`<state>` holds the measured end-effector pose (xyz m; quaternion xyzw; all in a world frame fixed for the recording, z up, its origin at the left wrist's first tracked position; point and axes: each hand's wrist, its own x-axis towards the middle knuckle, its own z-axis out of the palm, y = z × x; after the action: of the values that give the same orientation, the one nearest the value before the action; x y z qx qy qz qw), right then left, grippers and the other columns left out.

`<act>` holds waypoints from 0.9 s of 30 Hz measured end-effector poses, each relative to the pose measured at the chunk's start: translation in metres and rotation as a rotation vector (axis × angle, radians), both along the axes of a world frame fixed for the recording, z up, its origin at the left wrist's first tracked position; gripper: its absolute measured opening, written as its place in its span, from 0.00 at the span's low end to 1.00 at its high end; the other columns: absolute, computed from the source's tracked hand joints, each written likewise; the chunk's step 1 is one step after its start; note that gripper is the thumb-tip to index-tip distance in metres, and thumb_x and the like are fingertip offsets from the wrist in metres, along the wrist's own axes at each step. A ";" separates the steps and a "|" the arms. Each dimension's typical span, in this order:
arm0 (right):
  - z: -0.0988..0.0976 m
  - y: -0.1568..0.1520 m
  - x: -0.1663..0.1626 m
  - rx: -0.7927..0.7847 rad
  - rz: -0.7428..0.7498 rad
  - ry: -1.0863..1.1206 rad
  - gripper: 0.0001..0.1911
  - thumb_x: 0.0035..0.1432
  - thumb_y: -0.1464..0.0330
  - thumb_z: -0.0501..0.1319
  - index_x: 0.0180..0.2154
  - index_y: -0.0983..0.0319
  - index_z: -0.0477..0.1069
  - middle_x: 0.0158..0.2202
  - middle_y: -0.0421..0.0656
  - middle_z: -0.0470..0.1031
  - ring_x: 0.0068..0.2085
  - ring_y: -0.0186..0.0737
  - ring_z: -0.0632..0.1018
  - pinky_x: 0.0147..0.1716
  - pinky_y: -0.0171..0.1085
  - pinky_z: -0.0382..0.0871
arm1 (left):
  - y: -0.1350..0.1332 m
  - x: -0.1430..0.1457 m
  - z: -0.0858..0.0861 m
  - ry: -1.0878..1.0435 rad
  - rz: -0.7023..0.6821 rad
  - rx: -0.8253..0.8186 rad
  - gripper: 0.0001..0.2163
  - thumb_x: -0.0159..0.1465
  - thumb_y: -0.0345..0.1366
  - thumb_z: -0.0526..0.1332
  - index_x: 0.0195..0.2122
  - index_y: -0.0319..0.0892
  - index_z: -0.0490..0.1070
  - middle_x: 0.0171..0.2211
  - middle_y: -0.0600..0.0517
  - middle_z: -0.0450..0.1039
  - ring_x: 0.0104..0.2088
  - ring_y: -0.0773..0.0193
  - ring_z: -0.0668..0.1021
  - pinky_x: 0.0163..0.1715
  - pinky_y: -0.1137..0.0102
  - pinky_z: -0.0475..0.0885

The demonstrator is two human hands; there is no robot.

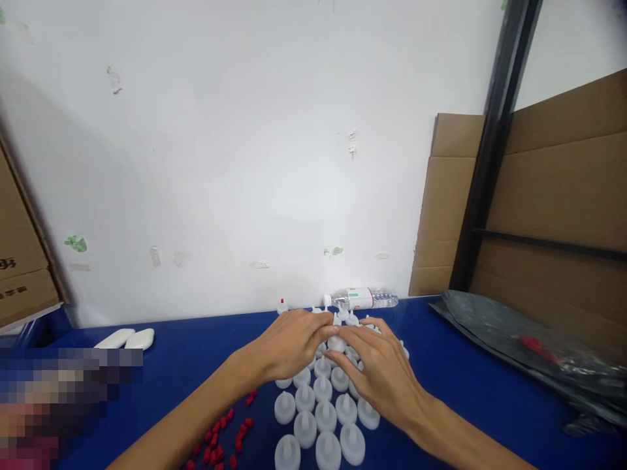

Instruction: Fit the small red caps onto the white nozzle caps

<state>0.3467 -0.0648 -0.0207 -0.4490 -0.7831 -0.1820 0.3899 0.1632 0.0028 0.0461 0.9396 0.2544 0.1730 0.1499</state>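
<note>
My left hand (296, 339) and my right hand (379, 369) meet above a group of translucent white squeeze bottles (326, 416) with pointed nozzles. Between them is one squeeze bottle (336, 343), partly hidden by my fingers. My right thumb and fingers curl around its side, while my left fingers close at its top. Whether a cap is under the left fingertips cannot be seen. Small red caps (214, 440) lie loose to the left of the bottles. Behind my left hand, near the wall, stands one bottle with a red tip (282, 305).
A clear labelled drink bottle (360, 298) lies on its side against the wall. Two white rounded objects (140, 339) rest at the left on the blue table (196, 352). Grey plastic bags (494, 326) and cardboard (558, 196) are at the right; a blurred patch covers the lower left.
</note>
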 end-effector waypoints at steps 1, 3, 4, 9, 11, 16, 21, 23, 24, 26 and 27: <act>0.001 0.000 0.000 0.015 0.003 -0.013 0.11 0.74 0.63 0.55 0.52 0.59 0.71 0.44 0.44 0.83 0.41 0.45 0.83 0.52 0.49 0.63 | 0.002 -0.001 0.000 -0.004 -0.017 -0.030 0.19 0.75 0.46 0.47 0.27 0.44 0.57 0.22 0.57 0.60 0.23 0.65 0.63 0.28 0.68 0.55; 0.002 0.000 0.002 0.077 -0.004 -0.057 0.12 0.73 0.65 0.56 0.54 0.59 0.70 0.46 0.45 0.83 0.40 0.44 0.83 0.52 0.49 0.62 | 0.006 -0.003 0.002 -0.013 -0.035 -0.098 0.21 0.75 0.48 0.44 0.26 0.44 0.55 0.22 0.57 0.57 0.22 0.66 0.62 0.26 0.69 0.58; 0.003 0.002 0.004 0.117 -0.021 -0.083 0.12 0.73 0.67 0.56 0.55 0.60 0.70 0.47 0.45 0.83 0.39 0.43 0.83 0.52 0.48 0.62 | 0.009 -0.005 0.003 -0.016 -0.035 -0.132 0.22 0.75 0.50 0.42 0.26 0.45 0.53 0.21 0.58 0.55 0.21 0.67 0.61 0.25 0.70 0.59; 0.009 0.013 0.023 0.168 -0.125 -0.071 0.14 0.71 0.74 0.57 0.56 0.60 0.69 0.52 0.47 0.80 0.43 0.46 0.83 0.52 0.49 0.62 | 0.030 -0.031 0.019 0.024 0.077 -0.197 0.21 0.74 0.52 0.37 0.27 0.46 0.51 0.20 0.59 0.52 0.19 0.67 0.61 0.24 0.71 0.64; 0.012 0.014 0.025 0.132 -0.109 -0.045 0.13 0.70 0.74 0.56 0.54 0.60 0.68 0.51 0.46 0.80 0.46 0.45 0.82 0.52 0.48 0.62 | 0.042 -0.046 0.021 0.084 0.178 -0.147 0.20 0.72 0.49 0.44 0.24 0.45 0.54 0.21 0.56 0.57 0.22 0.66 0.63 0.26 0.70 0.63; 0.012 0.004 0.010 0.059 0.037 -0.034 0.06 0.70 0.74 0.56 0.44 0.58 0.68 0.46 0.42 0.81 0.51 0.42 0.80 0.58 0.48 0.58 | 0.066 -0.071 0.002 0.393 0.352 -0.203 0.11 0.58 0.42 0.61 0.22 0.45 0.64 0.20 0.54 0.69 0.21 0.63 0.68 0.23 0.69 0.61; 0.002 0.000 0.001 0.064 0.102 -0.023 0.03 0.69 0.71 0.60 0.43 0.58 0.72 0.50 0.47 0.77 0.49 0.47 0.78 0.54 0.50 0.60 | 0.072 -0.074 -0.015 0.544 0.355 -0.285 0.08 0.56 0.41 0.62 0.23 0.45 0.70 0.21 0.55 0.75 0.24 0.62 0.74 0.25 0.71 0.65; 0.000 0.001 0.000 0.047 0.093 -0.012 0.04 0.69 0.69 0.61 0.44 0.57 0.74 0.43 0.45 0.76 0.42 0.45 0.77 0.47 0.47 0.62 | 0.070 -0.074 -0.012 0.574 0.367 -0.276 0.11 0.58 0.42 0.61 0.22 0.44 0.70 0.20 0.54 0.75 0.23 0.62 0.73 0.24 0.70 0.65; -0.001 0.002 -0.001 0.035 0.091 -0.006 0.04 0.69 0.69 0.61 0.44 0.57 0.74 0.39 0.44 0.75 0.39 0.43 0.76 0.45 0.45 0.63 | 0.068 -0.073 -0.010 0.585 0.372 -0.269 0.13 0.60 0.43 0.59 0.21 0.44 0.70 0.19 0.53 0.75 0.22 0.61 0.73 0.24 0.70 0.65; 0.000 0.003 -0.002 0.016 0.097 0.001 0.06 0.70 0.69 0.60 0.45 0.58 0.75 0.35 0.42 0.74 0.35 0.41 0.74 0.43 0.44 0.62 | 0.063 -0.070 -0.002 0.583 0.379 -0.232 0.17 0.63 0.43 0.56 0.20 0.43 0.71 0.19 0.51 0.75 0.22 0.61 0.74 0.24 0.69 0.65; 0.000 0.003 -0.003 0.010 0.105 0.002 0.06 0.71 0.69 0.59 0.46 0.58 0.75 0.34 0.42 0.75 0.35 0.40 0.74 0.43 0.43 0.61 | 0.059 -0.067 0.001 0.567 0.380 -0.200 0.17 0.65 0.43 0.55 0.21 0.43 0.72 0.20 0.50 0.76 0.22 0.60 0.75 0.25 0.69 0.65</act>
<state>0.3440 -0.0621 -0.0207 -0.4056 -0.8043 -0.1646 0.4020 0.0964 0.0622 0.0475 0.8670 0.4716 -0.0955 0.1297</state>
